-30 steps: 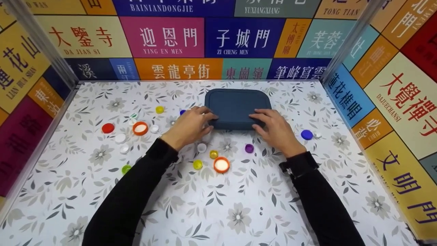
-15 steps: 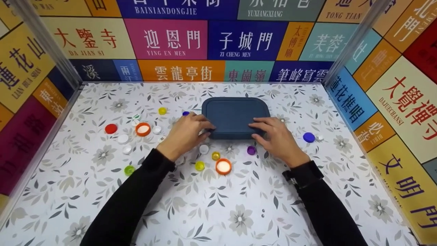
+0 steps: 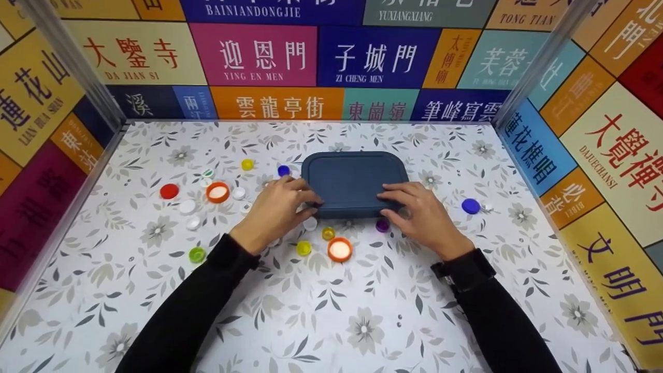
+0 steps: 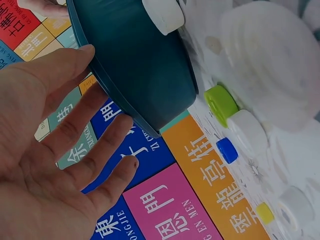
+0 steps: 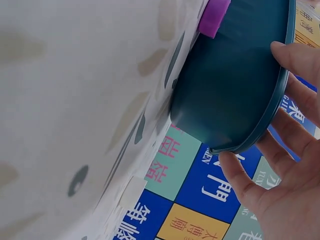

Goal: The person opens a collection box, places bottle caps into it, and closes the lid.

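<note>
A dark blue lidded food container (image 3: 355, 178) with rounded corners rests on the floral table in the head view. My left hand (image 3: 277, 210) holds its near left corner, thumb and fingers at the lid's rim in the left wrist view. At the near right corner, my right hand (image 3: 424, 215) grips the rim the same way, its fingers spread along the edge in the right wrist view. A purple cap (image 5: 214, 17) lies right against the container's near side. A white cap (image 4: 165, 15) sits by the near wall close to the left hand.
Left of the container lie several loose bottle caps, among them a red cap (image 3: 169, 191), an orange ring-shaped cap (image 3: 217, 192) and a green cap (image 3: 197, 254). Another orange-rimmed cap (image 3: 340, 249) is in front. A blue cap (image 3: 470, 206) lies to the right. Printed walls enclose the table.
Both hands have drawn the container toward me and slightly left. Its near side now comes up to the purple and white caps.
</note>
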`<state>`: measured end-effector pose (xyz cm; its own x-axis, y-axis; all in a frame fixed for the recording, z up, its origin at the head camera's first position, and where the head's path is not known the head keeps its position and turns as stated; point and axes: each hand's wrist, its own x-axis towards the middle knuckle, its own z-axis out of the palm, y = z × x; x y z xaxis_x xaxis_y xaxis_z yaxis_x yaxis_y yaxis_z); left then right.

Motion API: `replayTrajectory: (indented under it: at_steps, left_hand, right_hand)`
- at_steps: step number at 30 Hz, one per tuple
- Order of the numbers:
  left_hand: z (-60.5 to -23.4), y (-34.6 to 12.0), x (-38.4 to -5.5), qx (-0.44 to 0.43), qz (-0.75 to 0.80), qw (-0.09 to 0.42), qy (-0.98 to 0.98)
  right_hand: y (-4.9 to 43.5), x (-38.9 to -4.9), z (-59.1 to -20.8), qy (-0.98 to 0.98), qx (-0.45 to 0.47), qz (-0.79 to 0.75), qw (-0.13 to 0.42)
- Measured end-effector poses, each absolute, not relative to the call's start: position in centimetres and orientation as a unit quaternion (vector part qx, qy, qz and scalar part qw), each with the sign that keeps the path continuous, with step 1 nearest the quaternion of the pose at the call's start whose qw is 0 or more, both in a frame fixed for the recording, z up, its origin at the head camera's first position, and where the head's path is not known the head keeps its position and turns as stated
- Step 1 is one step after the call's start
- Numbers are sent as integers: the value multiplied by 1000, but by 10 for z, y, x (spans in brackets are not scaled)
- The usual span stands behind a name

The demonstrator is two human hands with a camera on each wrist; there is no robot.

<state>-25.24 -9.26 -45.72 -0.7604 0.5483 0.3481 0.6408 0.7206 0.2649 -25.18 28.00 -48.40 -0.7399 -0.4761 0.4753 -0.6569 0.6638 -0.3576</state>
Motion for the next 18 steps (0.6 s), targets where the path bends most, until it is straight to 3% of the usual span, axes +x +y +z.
replayTrajectory:
  at_steps: [18]
  left_hand:
    - [-455,-108,-236,-330,-185,129,-917]
  right_hand:
    - [271,-242,-484,-891,322,278,160]
